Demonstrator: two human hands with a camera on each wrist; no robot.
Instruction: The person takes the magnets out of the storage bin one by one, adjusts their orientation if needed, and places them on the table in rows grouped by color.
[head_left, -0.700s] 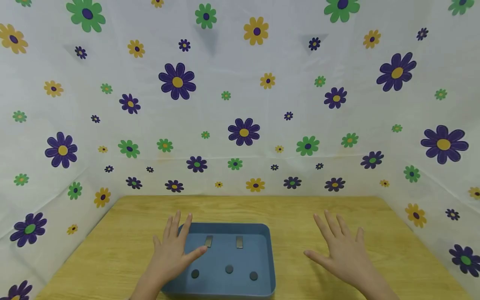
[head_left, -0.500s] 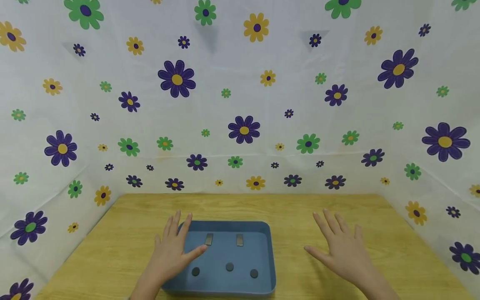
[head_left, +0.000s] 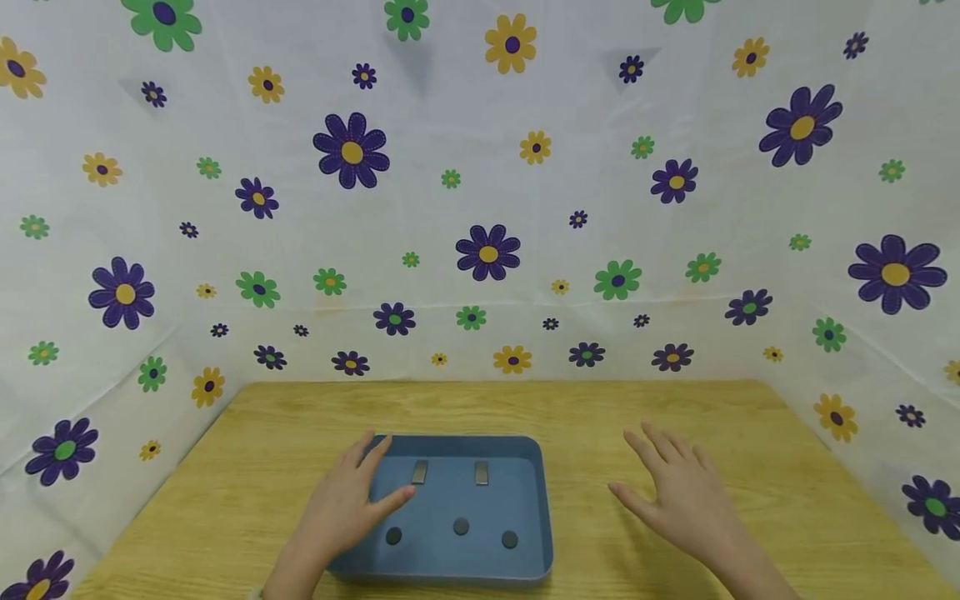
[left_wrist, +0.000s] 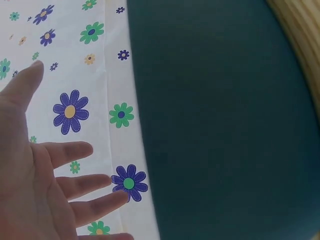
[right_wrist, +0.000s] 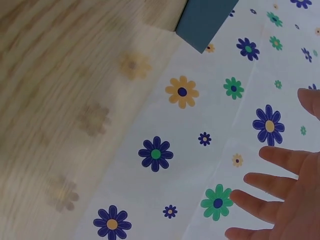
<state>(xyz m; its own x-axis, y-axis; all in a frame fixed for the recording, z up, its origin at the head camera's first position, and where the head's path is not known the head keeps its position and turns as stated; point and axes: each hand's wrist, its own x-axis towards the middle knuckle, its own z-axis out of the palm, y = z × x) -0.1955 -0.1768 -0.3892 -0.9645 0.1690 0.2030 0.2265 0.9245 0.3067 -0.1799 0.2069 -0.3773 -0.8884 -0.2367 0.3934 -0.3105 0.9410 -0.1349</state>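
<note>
A shallow blue tray (head_left: 546,517) lies on the table, left of the middle in the head view. Two small grey rectangular pieces (head_left: 482,473) sit toward its far side, and three dark round discs (head_left: 461,527) lie nearer its front. My left hand (head_left: 337,504) is over the tray's left side and hides part of that rim, fingers spread and holding nothing. In the left wrist view the tray's outer wall (left_wrist: 220,120) fills the right half. To the right of the tray, my right hand (head_left: 686,500) hovers over the table with its fingers apart, nothing in it.
The wooden table (head_left: 585,417) reaches back to a white cloth (head_left: 420,217) printed with purple, green and yellow flowers. This cloth hangs behind the table and along both sides. A corner of the tray (right_wrist: 205,25) shows at the top of the right wrist view.
The fingers of both hands have bent slightly forward and down. The head view has tilted a little downward, so tray and cloth sit higher in it. The pieces in the tray stay put.
</note>
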